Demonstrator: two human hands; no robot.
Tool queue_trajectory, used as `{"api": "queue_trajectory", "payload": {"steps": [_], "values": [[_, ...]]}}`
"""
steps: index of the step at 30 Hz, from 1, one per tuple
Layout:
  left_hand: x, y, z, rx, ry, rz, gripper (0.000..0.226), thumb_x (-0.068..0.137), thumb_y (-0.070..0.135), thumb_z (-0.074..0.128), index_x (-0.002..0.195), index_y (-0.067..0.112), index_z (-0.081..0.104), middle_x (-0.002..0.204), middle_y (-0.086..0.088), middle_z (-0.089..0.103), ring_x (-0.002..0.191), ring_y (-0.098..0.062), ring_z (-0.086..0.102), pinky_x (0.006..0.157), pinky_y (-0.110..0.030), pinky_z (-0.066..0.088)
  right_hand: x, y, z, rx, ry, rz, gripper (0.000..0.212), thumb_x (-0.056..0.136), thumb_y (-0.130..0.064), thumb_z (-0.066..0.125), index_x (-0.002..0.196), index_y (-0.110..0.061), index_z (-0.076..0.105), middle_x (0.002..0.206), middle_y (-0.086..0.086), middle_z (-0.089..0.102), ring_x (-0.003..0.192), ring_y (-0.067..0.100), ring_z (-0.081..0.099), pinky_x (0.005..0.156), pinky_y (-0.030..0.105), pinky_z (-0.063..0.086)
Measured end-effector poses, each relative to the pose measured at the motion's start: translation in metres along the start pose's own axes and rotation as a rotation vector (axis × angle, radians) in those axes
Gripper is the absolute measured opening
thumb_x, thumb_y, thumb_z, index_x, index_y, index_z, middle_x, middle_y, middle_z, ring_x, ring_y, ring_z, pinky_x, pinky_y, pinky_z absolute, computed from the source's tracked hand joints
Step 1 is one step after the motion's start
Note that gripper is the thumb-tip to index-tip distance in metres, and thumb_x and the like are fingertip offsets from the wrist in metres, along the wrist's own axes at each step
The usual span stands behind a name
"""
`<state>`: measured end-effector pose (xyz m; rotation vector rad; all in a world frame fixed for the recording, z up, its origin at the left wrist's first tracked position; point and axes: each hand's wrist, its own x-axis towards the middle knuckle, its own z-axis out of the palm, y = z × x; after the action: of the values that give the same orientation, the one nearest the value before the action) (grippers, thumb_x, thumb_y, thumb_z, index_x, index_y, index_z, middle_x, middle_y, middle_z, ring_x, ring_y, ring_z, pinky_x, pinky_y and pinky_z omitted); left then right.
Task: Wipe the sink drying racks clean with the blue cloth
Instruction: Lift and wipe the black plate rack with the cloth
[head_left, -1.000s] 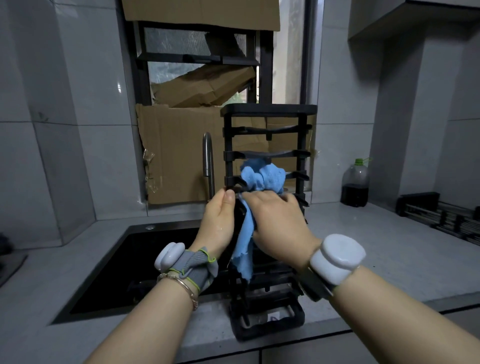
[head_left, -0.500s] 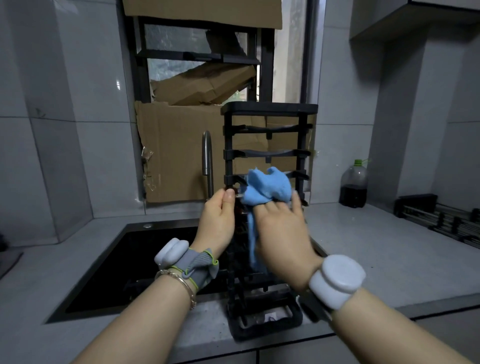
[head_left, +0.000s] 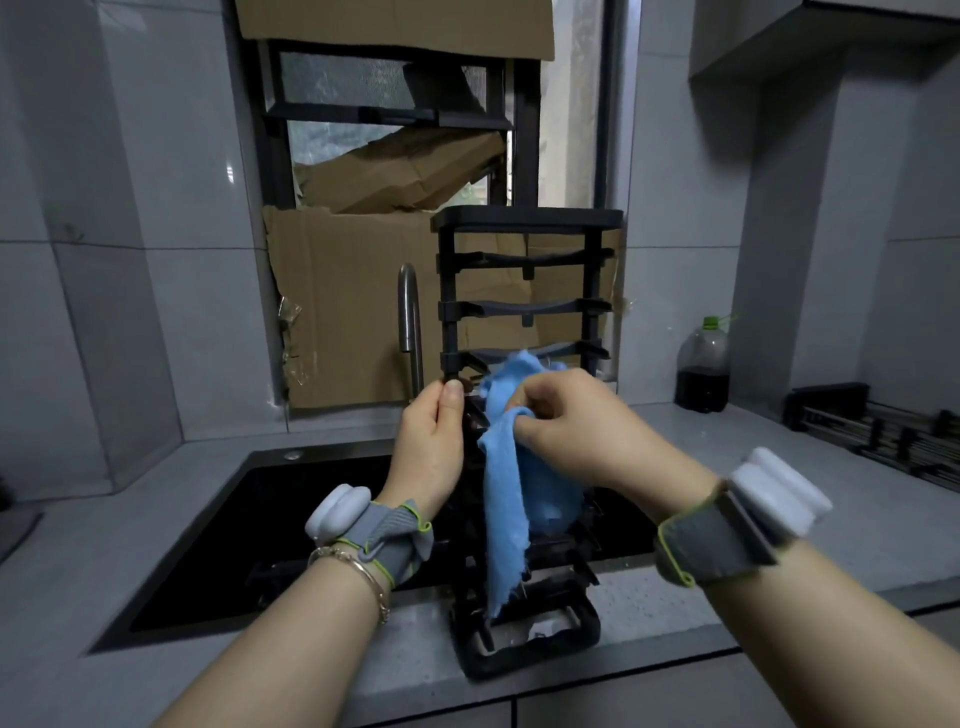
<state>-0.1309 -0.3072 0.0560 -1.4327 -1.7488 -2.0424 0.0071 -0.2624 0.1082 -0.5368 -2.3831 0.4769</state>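
Rack (head_left: 527, 219) stands upright on the counter (head_left: 654, 597) edge, in front of the sink (head_left: 291, 499). Blue cloth (head_left: 506, 483) hangs mid-rack, pinched in the right hand's (head_left: 576, 431) curled fingers. Left hand (head_left: 428, 447) grips the left post. Step: wiping a middle tier, probably the third. Next: run the cloth along the upper bars.

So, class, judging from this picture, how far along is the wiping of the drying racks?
Done: nothing certain; the picture cannot show which bars are clean. In hand: the left hand grips the upright black rack by its post while the right hand holds the blue cloth at a middle rung. Left: probably the rungs above, the base, and the flat rack lying on the counter.
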Motion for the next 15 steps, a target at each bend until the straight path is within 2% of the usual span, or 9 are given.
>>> {"api": "queue_trajectory", "payload": {"steps": [1,3,5,7,9,11,13,15], "values": [[0.0,0.001,0.0,-0.01,0.005,-0.008,0.038,0.101,0.014,0.036,0.064,0.013,0.04,0.057,0.007,0.039,0.047,0.005,0.04,0.049,-0.011,0.031,0.002,-0.001,-0.002,0.037,-0.004,0.025,0.011,0.082,-0.013,0.056,0.071,-0.017,0.058,0.064,-0.008,0.054,0.058,0.004,0.046,0.051,0.015,0.037],[0.0,0.001,0.0,-0.02,-0.005,-0.019,0.035,0.101,0.016,0.036,0.073,0.002,0.051,0.063,0.002,0.049,0.052,0.004,0.044,0.051,-0.01,0.034,0.006,-0.001,-0.001,0.057,0.094,0.039,0.013,0.08,-0.011,0.057,0.07,-0.017,0.052,0.066,-0.008,0.053,0.06,0.003,0.046,0.052,0.018,0.038],[0.0,-0.002,0.0,-0.015,-0.015,-0.019,0.037,0.101,0.019,0.036,0.085,-0.007,0.055,0.071,-0.006,0.054,0.058,0.0,0.045,0.055,-0.013,0.035,0.009,0.002,0.009,0.118,0.319,-0.014,0.015,0.08,-0.006,0.056,0.071,-0.016,0.05,0.066,-0.008,0.051,0.061,0.003,0.045,0.052,0.013,0.036],[0.001,-0.005,0.0,-0.01,-0.006,-0.009,0.039,0.101,0.02,0.036,0.086,-0.011,0.053,0.071,-0.011,0.053,0.061,-0.004,0.044,0.055,-0.015,0.035,0.011,0.004,0.02,0.274,0.55,-0.091,0.021,0.078,0.002,0.055,0.073,-0.018,0.049,0.07,-0.006,0.051,0.064,0.002,0.046,0.057,0.011,0.037],[0.002,-0.006,0.0,-0.014,0.006,0.001,0.039,0.101,0.02,0.037,0.085,-0.013,0.052,0.074,-0.016,0.052,0.068,-0.012,0.044,0.056,-0.018,0.034,0.015,0.007,0.032,0.287,0.692,-0.166,0.025,0.074,0.008,0.053,0.079,-0.016,0.049,0.079,-0.001,0.051,0.069,0.004,0.044,0.065,0.009,0.037],[0.003,-0.006,0.0,-0.022,0.002,0.0,0.039,0.101,0.019,0.037,0.084,-0.012,0.052,0.075,-0.014,0.051,0.069,-0.012,0.044,0.056,-0.017,0.034,0.017,0.011,0.046,0.217,0.729,-0.206,0.021,0.071,0.009,0.05,0.083,-0.007,0.051,0.084,0.003,0.049,0.073,0.007,0.042,0.066,0.014,0.038],[0.003,-0.006,0.0,-0.024,-0.003,0.002,0.037,0.101,0.018,0.038,0.074,-0.004,0.049,0.068,-0.008,0.048,0.06,-0.002,0.04,0.053,-0.015,0.032,0.015,0.017,0.06,0.141,0.701,-0.23,0.018,0.071,0.003,0.048,0.086,-0.002,0.056,0.085,0.007,0.054,0.078,0.01,0.045,0.069,0.023,0.042],[0.002,-0.004,0.0,-0.02,-0.006,0.003,0.036,0.1,0.017,0.039,0.065,0.011,0.041,0.061,0.001,0.039,0.05,0.002,0.035,0.05,-0.015,0.03,0.011,0.025,0.072,0.018,0.669,-0.232,0.027,0.076,-0.01,0.043,0.092,-0.005,0.064,0.092,0.007,0.066,0.09,0.01,0.049,0.082,0.032,0.047]]}}
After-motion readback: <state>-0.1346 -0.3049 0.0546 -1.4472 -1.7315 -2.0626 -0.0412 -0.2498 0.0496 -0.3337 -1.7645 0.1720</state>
